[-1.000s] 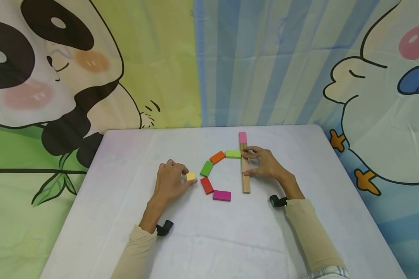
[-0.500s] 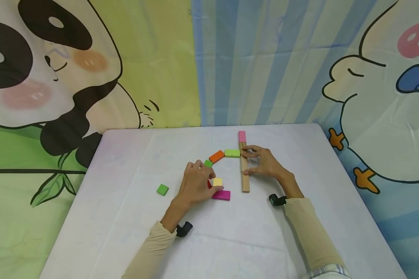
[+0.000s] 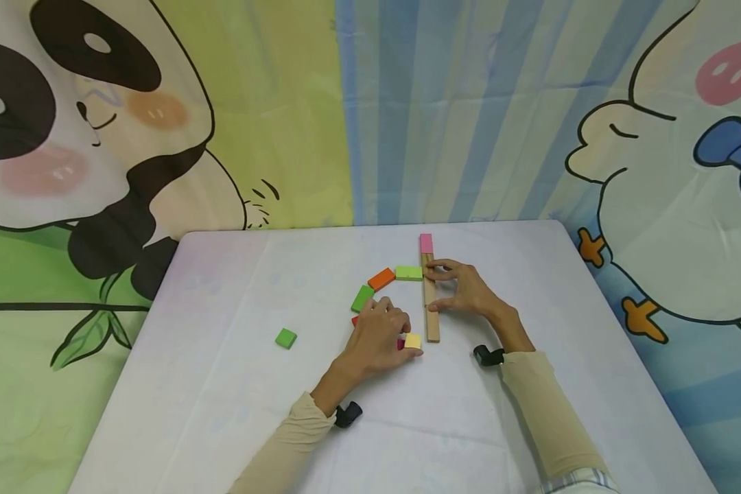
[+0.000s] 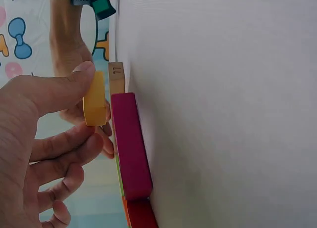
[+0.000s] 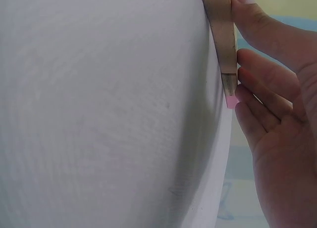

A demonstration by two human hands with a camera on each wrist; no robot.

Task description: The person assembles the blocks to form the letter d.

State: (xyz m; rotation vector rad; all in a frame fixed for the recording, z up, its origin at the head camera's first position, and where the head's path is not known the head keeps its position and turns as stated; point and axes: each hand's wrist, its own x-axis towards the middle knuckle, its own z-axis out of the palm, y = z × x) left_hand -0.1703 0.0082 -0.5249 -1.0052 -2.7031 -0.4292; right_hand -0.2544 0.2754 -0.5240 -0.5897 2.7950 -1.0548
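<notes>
My left hand (image 3: 373, 343) pinches a yellow block (image 3: 413, 341) between thumb and fingertips, above the magenta block (image 4: 131, 144). In the left wrist view the yellow block (image 4: 94, 99) stands apart from the magenta one. My right hand (image 3: 467, 291) touches a straight row of wooden planks (image 3: 432, 326) from the right, thumb and fingertips extended against it. A pink block (image 3: 426, 243) caps the row's far end. A curve of blocks meets the row: lime (image 3: 409, 273), orange (image 3: 381, 279), green (image 3: 362, 298), then red (image 4: 142, 213) and magenta, mostly hidden by the left hand in the head view.
A loose green block (image 3: 286, 338) lies on the white table (image 3: 222, 384), left of the curve. Cartoon-printed cloth (image 3: 284, 123) hangs behind the table's far edge. Each wrist carries a small dark camera (image 3: 348, 414).
My left hand has carried the yellow block rightward, from left of the curve to over the magenta block. The loose green block, earlier behind that hand, has come into view. The right hand stays on the planks.
</notes>
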